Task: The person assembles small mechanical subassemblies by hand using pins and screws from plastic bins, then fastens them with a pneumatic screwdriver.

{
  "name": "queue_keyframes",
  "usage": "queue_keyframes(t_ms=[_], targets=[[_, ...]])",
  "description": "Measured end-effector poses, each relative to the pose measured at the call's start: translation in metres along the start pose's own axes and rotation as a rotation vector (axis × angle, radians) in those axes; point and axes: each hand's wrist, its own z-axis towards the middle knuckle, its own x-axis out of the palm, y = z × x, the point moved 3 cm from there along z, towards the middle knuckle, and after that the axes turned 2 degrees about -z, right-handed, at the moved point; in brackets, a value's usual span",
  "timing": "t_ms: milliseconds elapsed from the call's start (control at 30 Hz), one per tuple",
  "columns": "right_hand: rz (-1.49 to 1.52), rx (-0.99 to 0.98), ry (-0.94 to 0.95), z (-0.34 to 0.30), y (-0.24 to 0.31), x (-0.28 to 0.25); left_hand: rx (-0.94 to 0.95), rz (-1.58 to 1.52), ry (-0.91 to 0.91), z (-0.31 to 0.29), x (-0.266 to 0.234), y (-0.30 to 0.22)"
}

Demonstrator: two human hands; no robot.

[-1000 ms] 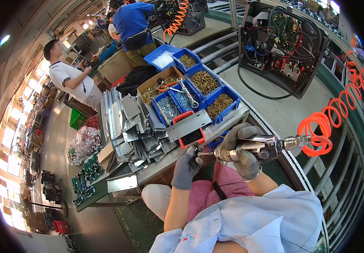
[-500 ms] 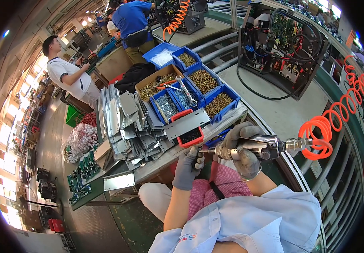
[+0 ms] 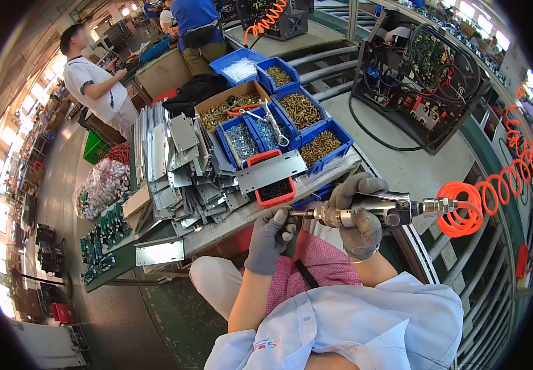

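In my gloved right hand (image 3: 363, 233) is a silver air screwdriver (image 3: 387, 209), held level with its bit pointing left. An orange coiled hose (image 3: 464, 209) runs from its rear fitting. My gloved left hand (image 3: 268, 239) is closed in a pinch at the tip of the bit; whatever small piece lies between its fingers is hidden. Just beyond the hands, a flat grey metal plate with holes (image 3: 271, 172) rests across a red bin (image 3: 280, 196) of small black screws. Blue bins (image 3: 334, 154) of brass-coloured and silver fasteners stand behind, with a wrench (image 3: 271, 120) lying on them.
Stacked metal plates (image 3: 174, 166) cover the bench's left side, beside green circuit boards (image 3: 106, 237). An open electronics chassis (image 3: 417, 83) with black cables stands at back right. Metal rollers (image 3: 464, 296) run along the right. Other people (image 3: 97, 83) work at the back left.
The view has turned slightly, so the bench appears shifted left. Both hands keep their grips; my left fingers have drawn slightly left, and more of the bit shows.
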Motion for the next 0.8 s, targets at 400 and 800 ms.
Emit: queue_keyframes(t_ms=[400, 800], targets=[[-0.010, 0.017, 0.088, -0.006, -0.032, 0.016, 0.034, -0.121, -0.075, -0.015, -0.025, -0.003], [0.052, 0.099, 0.303, 0.004, -0.094, 0.039, 0.128, -0.238, -0.246, -0.024, -0.060, -0.024]])
